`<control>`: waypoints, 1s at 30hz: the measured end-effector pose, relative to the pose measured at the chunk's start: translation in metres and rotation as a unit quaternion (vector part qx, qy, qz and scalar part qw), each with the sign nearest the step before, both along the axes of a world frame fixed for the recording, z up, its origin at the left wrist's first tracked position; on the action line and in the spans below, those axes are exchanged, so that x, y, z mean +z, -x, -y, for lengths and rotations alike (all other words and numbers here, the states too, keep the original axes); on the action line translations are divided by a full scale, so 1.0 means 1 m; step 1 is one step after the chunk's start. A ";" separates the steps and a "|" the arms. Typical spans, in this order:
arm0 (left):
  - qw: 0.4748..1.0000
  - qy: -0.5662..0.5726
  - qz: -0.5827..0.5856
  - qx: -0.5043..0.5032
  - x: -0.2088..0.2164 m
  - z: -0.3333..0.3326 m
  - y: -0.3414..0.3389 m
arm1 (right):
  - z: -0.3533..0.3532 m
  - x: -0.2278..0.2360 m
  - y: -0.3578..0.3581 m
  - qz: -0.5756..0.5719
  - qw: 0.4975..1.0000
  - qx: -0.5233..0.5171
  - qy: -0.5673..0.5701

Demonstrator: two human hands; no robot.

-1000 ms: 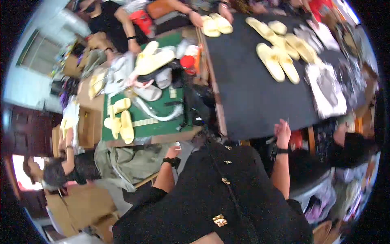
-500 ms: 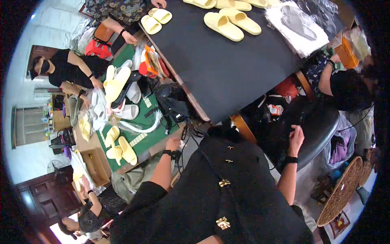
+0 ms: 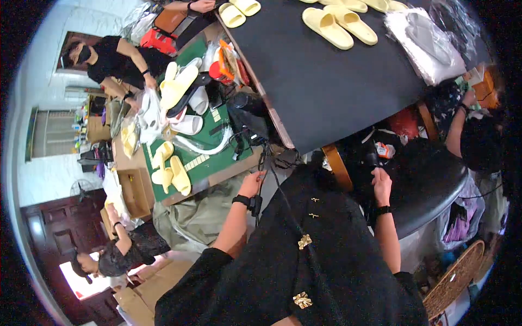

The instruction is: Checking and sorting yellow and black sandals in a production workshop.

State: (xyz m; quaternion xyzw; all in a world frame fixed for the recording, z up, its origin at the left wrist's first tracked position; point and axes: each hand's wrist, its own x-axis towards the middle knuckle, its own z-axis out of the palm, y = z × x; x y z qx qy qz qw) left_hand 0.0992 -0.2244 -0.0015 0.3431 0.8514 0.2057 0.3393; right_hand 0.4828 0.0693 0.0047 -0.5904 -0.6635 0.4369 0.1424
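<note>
My left hand is in front of me with its fingers curled together, next to a bunch of black cables at the table corner. Whether it grips a cable is too small to tell. My right hand hovers over a black padded seat, its fingers curled in. Anything inside them is hidden. Ahead, a dark-topped table bears pairs of pale yellow slippers and a grey slipper lying on white plastic bags.
On the left, a green cutting mat carries yellow slippers, more slippers and plastic wrap. A person works there. Another person is at the lower left, near a cardboard box. A third person's arm is at right, beyond the seat.
The view has shifted, so the table and mat sit farther right and higher. My left hand has moved in toward the cables. My right hand has come slightly closer to my body.
</note>
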 end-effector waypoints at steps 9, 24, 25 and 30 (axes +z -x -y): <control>0.999 -0.011 -0.022 -0.031 0.007 -0.005 -0.002 | 0.033 -0.022 -0.014 0.347 0.850 0.395 0.003; 0.999 0.004 0.011 0.039 0.003 0.060 0.031 | 0.025 -0.013 -0.025 0.348 0.860 0.373 0.015; 0.997 -0.002 0.029 0.067 0.003 0.063 0.031 | 0.021 -0.017 -0.028 0.421 0.820 0.388 0.027; 0.993 -0.013 0.048 0.104 0.001 0.081 0.035 | 0.010 -0.047 -0.053 0.351 0.856 0.378 0.029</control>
